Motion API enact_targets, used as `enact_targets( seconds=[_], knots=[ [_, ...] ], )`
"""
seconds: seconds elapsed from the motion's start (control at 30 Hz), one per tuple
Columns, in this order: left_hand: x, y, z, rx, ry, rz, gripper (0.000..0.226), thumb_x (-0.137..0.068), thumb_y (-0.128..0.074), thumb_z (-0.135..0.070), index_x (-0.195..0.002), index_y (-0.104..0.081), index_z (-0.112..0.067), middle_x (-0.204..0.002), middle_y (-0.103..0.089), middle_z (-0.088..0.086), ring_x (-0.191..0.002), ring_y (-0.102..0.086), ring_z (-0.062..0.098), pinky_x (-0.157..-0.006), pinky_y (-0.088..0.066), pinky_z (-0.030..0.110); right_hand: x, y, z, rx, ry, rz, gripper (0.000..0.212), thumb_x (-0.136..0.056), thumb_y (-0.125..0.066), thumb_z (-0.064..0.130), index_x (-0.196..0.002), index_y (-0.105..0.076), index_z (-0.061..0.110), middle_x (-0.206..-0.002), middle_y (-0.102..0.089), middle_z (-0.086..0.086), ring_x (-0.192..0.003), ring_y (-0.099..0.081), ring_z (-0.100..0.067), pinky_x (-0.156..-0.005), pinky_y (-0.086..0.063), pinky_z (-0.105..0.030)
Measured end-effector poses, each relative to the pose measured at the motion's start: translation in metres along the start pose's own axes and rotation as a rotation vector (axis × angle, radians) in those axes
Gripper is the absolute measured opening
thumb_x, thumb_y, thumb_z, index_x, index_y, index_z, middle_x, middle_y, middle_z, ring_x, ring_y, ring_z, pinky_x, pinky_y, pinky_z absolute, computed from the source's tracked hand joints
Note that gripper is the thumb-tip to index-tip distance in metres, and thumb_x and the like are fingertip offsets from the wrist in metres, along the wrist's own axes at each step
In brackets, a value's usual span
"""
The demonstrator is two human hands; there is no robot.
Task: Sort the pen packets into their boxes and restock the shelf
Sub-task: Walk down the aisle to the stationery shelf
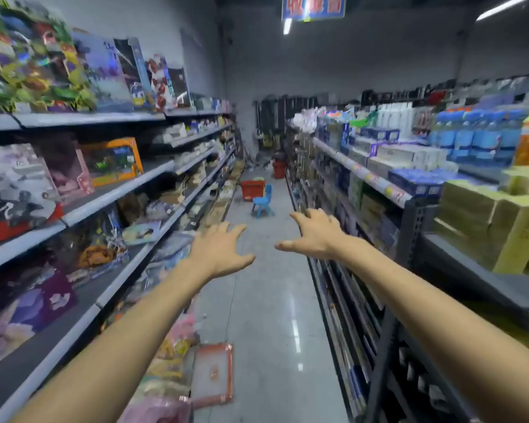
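Note:
Both my arms reach forward down a shop aisle. My left hand (219, 250) hangs in the air over the floor with its fingers spread and holds nothing. My right hand (313, 232) is level with it, a little to the right, also spread and holding nothing. Neither hand touches a shelf. No pen packets or pen boxes can be made out in this blurred view.
Grey shelves (116, 190) with boxed toys line the left side. Shelves (367, 178) with packaged goods and bottles line the right. Down the aisle stand a red basket (252, 190), a small blue chair (263, 203) and a red bin (278, 169). A flat orange-edged packet (213, 372) leans by the lower left shelf.

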State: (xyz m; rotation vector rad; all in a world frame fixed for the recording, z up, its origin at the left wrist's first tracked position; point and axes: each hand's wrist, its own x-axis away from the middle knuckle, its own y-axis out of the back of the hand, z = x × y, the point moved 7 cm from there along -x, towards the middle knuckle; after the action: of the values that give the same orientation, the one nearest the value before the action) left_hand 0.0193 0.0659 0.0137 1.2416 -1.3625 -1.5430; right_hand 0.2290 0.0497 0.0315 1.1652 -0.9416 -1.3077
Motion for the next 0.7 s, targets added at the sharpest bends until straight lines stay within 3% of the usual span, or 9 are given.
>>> enact_targets(
  seconds=[0.27,0.4,0.57,0.7],
  knots=[
    [-0.044,-0.152,0.043,-0.006,-0.018,0.091,0.089,-0.082,-0.054,-0.073,-0.158,-0.028,-0.036,-0.163,-0.033,0.010,-0.149,-0.032,0.032,-0.116,-0.033,0.058,-0.059,-0.169,-0.027,-0.017,0.003,0.190,0.103,-0.083,-0.053,0.083,-0.164,-0.018,0.030,-0.167,-0.020,-0.016,-0.157,-0.012,-0.034,-0.125,-0.012,-0.054],
    [-0.081,-0.240,0.088,0.054,0.013,0.212,0.086,-0.085,-0.059,-0.069,-0.158,-0.026,-0.039,-0.165,-0.029,0.007,-0.152,-0.027,0.030,-0.119,-0.030,0.057,-0.109,-0.252,-0.032,-0.010,-0.010,0.322,0.099,-0.087,-0.055,0.078,-0.164,-0.017,0.030,-0.170,-0.015,-0.016,-0.158,-0.005,-0.034,-0.127,-0.006,-0.051],
    [-0.113,-0.312,0.145,0.000,-0.036,0.385,0.092,-0.076,-0.041,-0.076,-0.158,-0.028,-0.035,-0.160,-0.038,0.010,-0.145,-0.038,0.032,-0.110,-0.041,0.053,-0.170,-0.324,-0.036,-0.004,-0.017,0.516,0.101,-0.086,-0.053,0.080,-0.165,-0.015,0.029,-0.171,-0.011,-0.017,-0.160,0.002,-0.035,-0.128,0.000,-0.055],
    [-0.151,-0.347,0.183,-0.011,-0.040,0.477,0.082,-0.084,-0.052,-0.068,-0.155,-0.035,-0.032,-0.151,-0.048,0.009,-0.137,-0.048,0.032,-0.108,-0.041,0.049,-0.226,-0.352,-0.039,-0.015,-0.041,0.589,0.101,-0.086,-0.053,0.080,-0.165,-0.014,0.030,-0.171,-0.010,-0.017,-0.160,0.001,-0.035,-0.128,-0.003,-0.056]
  ],
)
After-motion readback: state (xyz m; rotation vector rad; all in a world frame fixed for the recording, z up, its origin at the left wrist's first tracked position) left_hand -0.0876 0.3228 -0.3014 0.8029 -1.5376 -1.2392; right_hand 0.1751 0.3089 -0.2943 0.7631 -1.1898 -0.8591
